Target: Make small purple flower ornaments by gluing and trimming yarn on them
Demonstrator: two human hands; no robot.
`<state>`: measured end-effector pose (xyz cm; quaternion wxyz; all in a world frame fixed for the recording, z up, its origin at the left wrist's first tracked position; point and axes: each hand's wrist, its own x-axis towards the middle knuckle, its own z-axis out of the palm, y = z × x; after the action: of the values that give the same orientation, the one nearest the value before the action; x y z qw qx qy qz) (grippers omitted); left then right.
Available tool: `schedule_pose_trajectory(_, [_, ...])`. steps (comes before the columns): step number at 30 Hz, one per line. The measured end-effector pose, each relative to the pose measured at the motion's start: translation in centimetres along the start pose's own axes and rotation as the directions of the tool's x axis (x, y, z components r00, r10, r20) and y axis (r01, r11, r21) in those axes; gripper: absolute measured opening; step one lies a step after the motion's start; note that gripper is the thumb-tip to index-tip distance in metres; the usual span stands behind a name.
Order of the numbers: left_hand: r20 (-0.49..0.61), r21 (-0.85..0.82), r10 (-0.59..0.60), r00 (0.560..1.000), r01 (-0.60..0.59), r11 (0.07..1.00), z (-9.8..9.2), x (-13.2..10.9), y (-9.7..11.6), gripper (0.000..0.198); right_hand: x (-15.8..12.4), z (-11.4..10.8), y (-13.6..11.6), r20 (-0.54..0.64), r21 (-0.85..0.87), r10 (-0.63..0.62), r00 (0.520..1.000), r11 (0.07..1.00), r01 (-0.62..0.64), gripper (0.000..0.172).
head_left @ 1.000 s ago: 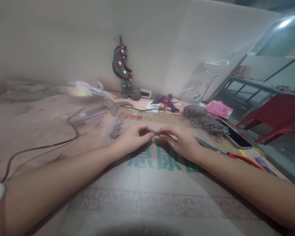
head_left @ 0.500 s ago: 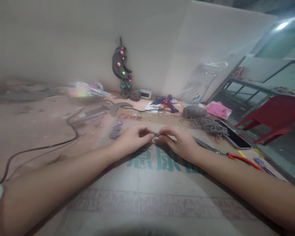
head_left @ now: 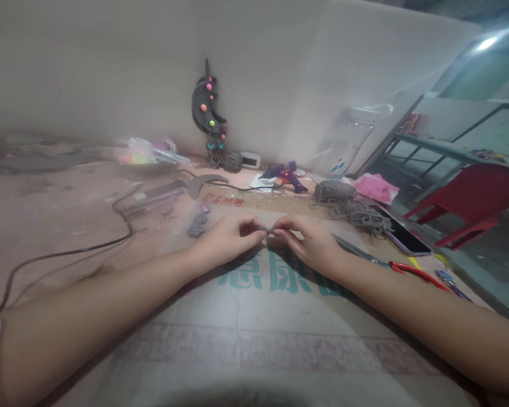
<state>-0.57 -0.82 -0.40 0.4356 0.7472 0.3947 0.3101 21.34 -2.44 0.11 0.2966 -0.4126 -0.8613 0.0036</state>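
Observation:
Over the printed cardboard (head_left: 237, 316), my left hand (head_left: 231, 237) and my right hand (head_left: 311, 240) meet fingertip to fingertip. Both are closed in a pinch on a short bit of grey yarn (head_left: 268, 230), most of which the fingers hide. Just left of my left hand lies a small bundle of grey yarn pieces (head_left: 198, 226) with a purple bit (head_left: 205, 209) at its top. A loose skein of grey yarn (head_left: 348, 209) rests beyond my right hand. Scissors with red handles (head_left: 415, 272) lie by my right forearm, partly covered by it.
Behind are a glue gun (head_left: 286, 174) with a black cord (head_left: 68, 250), a grey crescent cutout (head_left: 201, 183) and a decorated moon hanging (head_left: 206, 107). A clear bottle (head_left: 352, 141), pink cloth (head_left: 375, 187) and phone (head_left: 407, 234) stand or lie right. A bag of coloured pompoms (head_left: 142, 154) sits left.
Both hands keep their pinch on the yarn, nearly in the same spot. The whole view has shifted very slightly; the things on the table have not moved.

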Motion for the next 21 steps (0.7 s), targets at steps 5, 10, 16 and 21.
schedule_pose_trajectory(5, [-0.005,0.004,0.021,1.000,-0.021,1.000,0.0,-0.1,0.0,0.025,0.0,0.1,0.0,0.030,0.012,0.015,0.999,1.000,-0.015,0.018])
schedule_pose_trajectory(10, [-0.005,0.026,0.029,1.000,-0.029,0.999,0.0,0.0,-0.1,0.024,0.2,0.0,-0.4,0.031,0.021,0.021,0.999,1.000,-0.021,0.018])
schedule_pose_trajectory(16, [-0.013,-0.009,0.001,1.000,-0.001,1.000,-0.1,0.2,-0.1,0.024,-0.2,-0.3,-0.5,0.072,0.119,0.074,0.995,0.990,-0.082,0.025])
schedule_pose_trajectory(21, [0.004,-0.074,-0.012,1.000,0.012,0.997,0.0,0.1,0.0,0.025,0.2,-1.0,-0.4,-0.075,0.190,0.052,0.996,0.981,-0.037,0.036])
